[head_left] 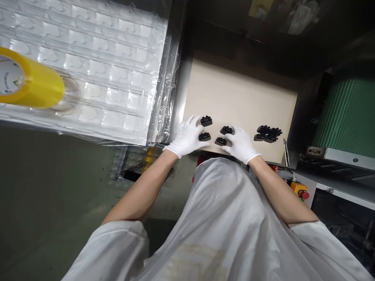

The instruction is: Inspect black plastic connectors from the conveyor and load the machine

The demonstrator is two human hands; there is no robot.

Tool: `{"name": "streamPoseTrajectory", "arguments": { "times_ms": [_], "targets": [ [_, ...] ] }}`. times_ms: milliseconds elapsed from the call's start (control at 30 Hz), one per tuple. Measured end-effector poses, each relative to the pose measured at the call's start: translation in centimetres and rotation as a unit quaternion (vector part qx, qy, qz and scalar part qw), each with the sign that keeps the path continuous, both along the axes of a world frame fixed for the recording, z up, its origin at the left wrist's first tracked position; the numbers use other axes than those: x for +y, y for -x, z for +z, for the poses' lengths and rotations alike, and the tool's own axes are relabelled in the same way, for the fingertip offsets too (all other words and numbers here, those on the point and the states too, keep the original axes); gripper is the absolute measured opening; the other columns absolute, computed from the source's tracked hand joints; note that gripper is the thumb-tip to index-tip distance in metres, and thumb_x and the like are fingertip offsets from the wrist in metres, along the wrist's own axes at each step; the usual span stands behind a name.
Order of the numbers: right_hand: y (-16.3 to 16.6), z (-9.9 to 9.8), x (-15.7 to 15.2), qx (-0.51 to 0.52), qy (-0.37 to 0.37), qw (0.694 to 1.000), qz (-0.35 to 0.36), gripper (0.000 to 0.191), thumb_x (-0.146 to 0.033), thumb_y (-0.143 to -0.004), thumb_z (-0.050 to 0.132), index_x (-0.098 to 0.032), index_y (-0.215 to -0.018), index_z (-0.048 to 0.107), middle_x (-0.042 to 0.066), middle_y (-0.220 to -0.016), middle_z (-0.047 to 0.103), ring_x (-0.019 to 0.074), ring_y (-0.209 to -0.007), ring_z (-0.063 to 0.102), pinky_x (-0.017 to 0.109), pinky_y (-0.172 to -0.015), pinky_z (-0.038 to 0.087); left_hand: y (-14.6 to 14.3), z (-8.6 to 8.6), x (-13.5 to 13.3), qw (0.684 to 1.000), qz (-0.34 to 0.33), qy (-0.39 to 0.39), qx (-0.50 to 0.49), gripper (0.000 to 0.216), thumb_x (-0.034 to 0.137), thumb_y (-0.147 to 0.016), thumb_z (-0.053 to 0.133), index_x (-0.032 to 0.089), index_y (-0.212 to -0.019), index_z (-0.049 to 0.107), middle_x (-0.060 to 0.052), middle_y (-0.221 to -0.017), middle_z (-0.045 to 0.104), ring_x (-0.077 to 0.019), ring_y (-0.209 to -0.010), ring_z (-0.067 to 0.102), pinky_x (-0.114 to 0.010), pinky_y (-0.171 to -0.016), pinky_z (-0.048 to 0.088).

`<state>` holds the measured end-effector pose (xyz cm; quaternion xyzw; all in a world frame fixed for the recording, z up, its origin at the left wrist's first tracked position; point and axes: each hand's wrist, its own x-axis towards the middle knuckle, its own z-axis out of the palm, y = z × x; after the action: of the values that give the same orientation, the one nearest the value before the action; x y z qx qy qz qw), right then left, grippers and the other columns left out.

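Observation:
My left hand [189,137], in a white glove, rests on the beige board with its fingers apart. Beside its fingertips are two small black moulded parts with knobbed tops, the upper black part [206,121] and the lower black part [204,136]. My right hand [241,145], gloved too, has its fingers spread at another two such parts, the far black part [226,130] and the near black part [221,141]. The fingertips are very close to these parts; I cannot tell whether they touch. Farther right sits a cluster of several similar black parts [268,133].
The beige board [240,89] lies on a metal worktop. At left, clear plastic trays [96,58] are stacked, with a yellow tape roll [38,82] on top. A cutter-like tool [286,153] lies at the board's right edge. Beyond are a green ribbed belt [348,113] and a red button [304,194].

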<state>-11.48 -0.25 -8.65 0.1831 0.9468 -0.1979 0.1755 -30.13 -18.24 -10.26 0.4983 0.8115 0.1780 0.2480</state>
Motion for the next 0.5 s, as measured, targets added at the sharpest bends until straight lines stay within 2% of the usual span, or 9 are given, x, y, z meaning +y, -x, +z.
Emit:
{"name": "streamPoseTrajectory", "arguments": {
  "times_ms": [67, 200, 367, 500],
  "targets": [
    [0.6, -0.6, -0.8, -0.034, -0.019, 0.999, 0.021, 0.043, -0.049, -0.086, 0.082, -0.020, -0.117, 0.080, 0.023, -0.160, 0.045, 0.0473, -0.139, 0.048, 0.061, -0.101, 0.052, -0.5, -1.0, 0.4, 0.999, -0.036, 0.027, 0.023, 0.046, 0.043, -0.078, 0.089, 0.016, -0.113, 0.077, -0.020, -0.168, 0.040, -0.0504, -0.158, 0.028, -0.065, -0.127, 0.026],
    [2.4, -1.9, -1.4, -0.069, -0.040, 0.997, 0.015, 0.038, -0.041, -0.089, 0.079, -0.020, -0.120, 0.080, 0.022, -0.158, 0.048, 0.0457, -0.136, 0.051, 0.059, -0.097, 0.054, 0.1, -2.8, 2.7, 0.996, -0.080, 0.021, 0.017, 0.032, 0.036, -0.082, 0.085, 0.018, -0.108, 0.081, -0.015, -0.173, 0.033, -0.0492, -0.161, 0.021, -0.066, -0.129, 0.021],
    [3.0, -1.7, -0.3, -0.085, -0.036, 0.996, 0.019, 0.037, -0.039, -0.090, 0.074, -0.020, -0.122, 0.079, 0.018, -0.152, 0.054, 0.0385, -0.120, 0.062, 0.052, -0.096, 0.056, 1.7, -3.0, 4.2, 0.988, -0.150, 0.046, 0.000, 0.035, 0.036, -0.079, 0.088, 0.018, -0.108, 0.083, -0.015, -0.175, 0.030, -0.0480, -0.163, 0.020, -0.065, -0.130, 0.023],
    [2.6, -1.7, 0.4, -0.082, -0.031, 0.996, 0.012, 0.036, -0.038, -0.089, 0.072, -0.021, -0.121, 0.079, 0.015, -0.146, 0.057, 0.0364, -0.116, 0.065, 0.051, -0.093, 0.057, 2.6, -3.7, 2.4, 0.993, -0.115, 0.039, -0.004, 0.051, 0.046, -0.074, 0.090, 0.017, -0.114, 0.081, -0.018, -0.177, 0.024, -0.0491, -0.163, 0.019, -0.063, -0.130, 0.026]
  ]
}}
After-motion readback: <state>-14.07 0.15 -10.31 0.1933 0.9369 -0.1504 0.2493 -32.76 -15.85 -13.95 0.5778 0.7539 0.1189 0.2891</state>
